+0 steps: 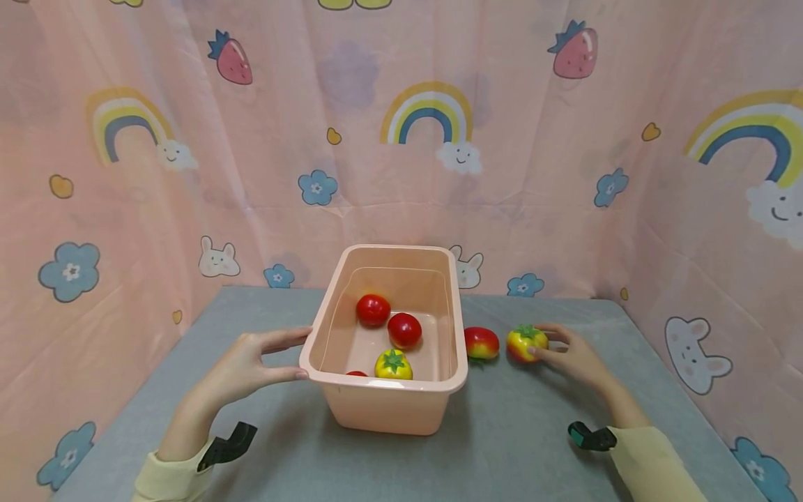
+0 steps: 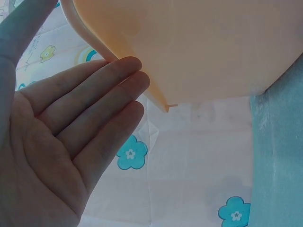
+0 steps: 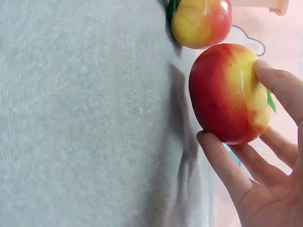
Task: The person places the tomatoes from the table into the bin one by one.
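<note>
A pink plastic bin stands on the table in the head view. My left hand is at its left side, the straight fingers touching the rim; in the left wrist view the fingers lie along the bin's edge. My right hand holds a red-and-yellow fruit with a green leafy top, between thumb and fingers. The right wrist view shows this fruit close beside the table surface. A second red-and-yellow fruit lies between it and the bin.
Inside the bin lie two red fruits, a yellow one with a green top, and part of another red one behind the front wall. The grey table meets a patterned pink curtain at the back and sides.
</note>
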### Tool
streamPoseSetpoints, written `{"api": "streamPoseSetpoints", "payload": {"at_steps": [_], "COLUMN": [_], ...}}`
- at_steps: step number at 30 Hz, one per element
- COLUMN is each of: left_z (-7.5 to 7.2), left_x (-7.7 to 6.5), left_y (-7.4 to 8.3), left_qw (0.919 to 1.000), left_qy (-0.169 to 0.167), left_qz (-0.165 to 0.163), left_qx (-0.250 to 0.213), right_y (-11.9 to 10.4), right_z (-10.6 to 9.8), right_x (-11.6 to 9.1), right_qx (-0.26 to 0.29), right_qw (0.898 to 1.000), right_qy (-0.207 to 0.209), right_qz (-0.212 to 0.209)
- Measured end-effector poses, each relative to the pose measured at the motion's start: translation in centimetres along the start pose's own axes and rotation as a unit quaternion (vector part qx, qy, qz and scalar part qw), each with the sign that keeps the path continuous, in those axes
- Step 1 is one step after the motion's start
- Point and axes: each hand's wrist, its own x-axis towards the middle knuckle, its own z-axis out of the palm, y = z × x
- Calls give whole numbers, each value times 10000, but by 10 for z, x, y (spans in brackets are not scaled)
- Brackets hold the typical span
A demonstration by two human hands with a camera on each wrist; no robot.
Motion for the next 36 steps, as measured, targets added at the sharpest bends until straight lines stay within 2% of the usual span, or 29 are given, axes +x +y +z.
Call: {"api": "streamPoseSetpoints", "payload": {"at_steps": [12,25,36], "left_z": [-1,-1,-1], "left_x": [0,0,1], "left_y": [3,2,1], "left_qw": [10000,10000,9999], "left_qy": [11,10,27], "left_qz": [-47,-19,107], "left_qx": [-1,-5,122], "right_y": [-12,-39,-59], "right_z": [-8,-16,-19], "right_x": [-7,-18,-21], "right_qx": [-59,129,-36], "right_qw": [9998,9983,9944], "right_qy": [99,113,390], "right_qz": [-135,-556,-978]}}
